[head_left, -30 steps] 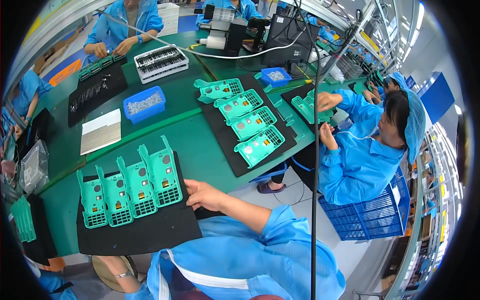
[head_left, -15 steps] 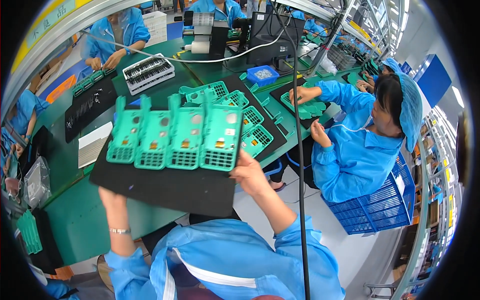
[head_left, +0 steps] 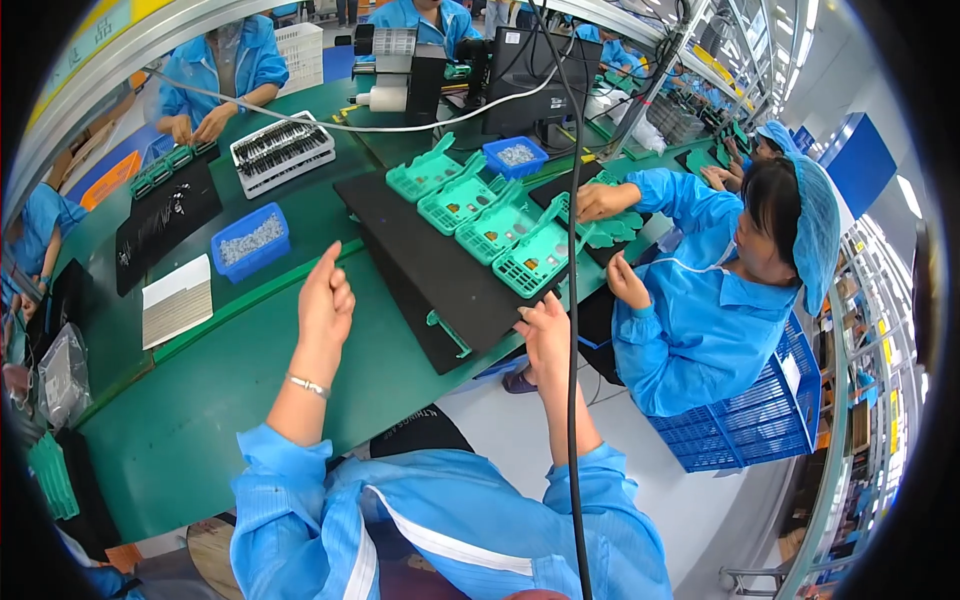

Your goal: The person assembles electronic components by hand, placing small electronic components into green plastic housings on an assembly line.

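My left hand [head_left: 327, 305] is raised over the green table, holding nothing, its index finger stretched out and the other fingers loosely curled. My right hand [head_left: 545, 330] pinches the near right edge of a black mat [head_left: 400, 225]. Several green plastic casings [head_left: 483, 211] lie in a slanting row along the mat's far right side, each with a grid of slots at one end. This mat rests at an angle over another black mat [head_left: 420, 340]. A small green plastic strip [head_left: 448, 334] lies by their near side.
Blue bins of small clear parts [head_left: 250, 243] [head_left: 516, 155] stand left and behind. Farther left are a white tray [head_left: 282, 153] of black pieces and a paper stack [head_left: 178, 303]. A co-worker [head_left: 715, 270] handles green parts at right. A black cable [head_left: 575, 400] hangs in front.
The mat with the green casings has gone from in front of me down onto the table at right. My left hand has let go of it, uncovering a blue bin.
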The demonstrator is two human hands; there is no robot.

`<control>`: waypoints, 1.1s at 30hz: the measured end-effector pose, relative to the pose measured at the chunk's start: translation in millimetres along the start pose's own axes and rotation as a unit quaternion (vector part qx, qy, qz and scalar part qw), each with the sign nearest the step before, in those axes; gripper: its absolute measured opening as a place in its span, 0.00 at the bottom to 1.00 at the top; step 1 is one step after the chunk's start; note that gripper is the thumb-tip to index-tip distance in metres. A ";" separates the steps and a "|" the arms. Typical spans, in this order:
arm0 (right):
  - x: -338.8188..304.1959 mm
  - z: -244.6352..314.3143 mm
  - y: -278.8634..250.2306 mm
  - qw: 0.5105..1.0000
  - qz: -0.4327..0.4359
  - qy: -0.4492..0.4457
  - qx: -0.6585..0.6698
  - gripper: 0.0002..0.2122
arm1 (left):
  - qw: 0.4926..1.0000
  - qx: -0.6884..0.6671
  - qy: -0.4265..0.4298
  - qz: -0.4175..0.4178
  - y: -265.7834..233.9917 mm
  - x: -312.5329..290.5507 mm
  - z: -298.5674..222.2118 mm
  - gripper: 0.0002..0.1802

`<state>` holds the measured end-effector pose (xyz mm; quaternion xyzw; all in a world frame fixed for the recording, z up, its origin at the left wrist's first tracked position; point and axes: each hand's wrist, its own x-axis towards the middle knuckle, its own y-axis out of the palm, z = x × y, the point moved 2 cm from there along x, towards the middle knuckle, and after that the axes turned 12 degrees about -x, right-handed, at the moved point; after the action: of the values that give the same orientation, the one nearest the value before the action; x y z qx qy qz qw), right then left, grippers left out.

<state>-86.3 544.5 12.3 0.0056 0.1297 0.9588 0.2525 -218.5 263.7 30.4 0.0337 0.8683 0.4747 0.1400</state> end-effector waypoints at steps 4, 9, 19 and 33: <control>-1.8 -4.4 -18.0 0.989 -0.025 0.068 -0.131 0.17 | 1.000 0.008 -0.012 -0.012 -19.7 -27.0 0.8 0.18; -16.6 -4.7 -32.8 0.973 -0.114 0.019 -0.198 0.16 | 1.000 0.003 0.026 0.010 -55.5 -52.5 -22.0 0.16; -120.9 -54.5 92.3 0.837 0.313 -0.218 -0.391 0.10 | 0.989 -0.099 0.069 -0.081 -139.1 -75.3 -37.3 0.12; -90.1 -135.7 243.8 0.806 0.376 -0.213 -0.405 0.09 | 0.979 -0.156 0.117 -0.054 -164.2 -74.1 -42.9 0.11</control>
<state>-135.8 262.9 -52.6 0.1554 -0.3394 0.9190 -0.1270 -147.0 124.8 -68.9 -0.0914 0.7948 0.5963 0.0659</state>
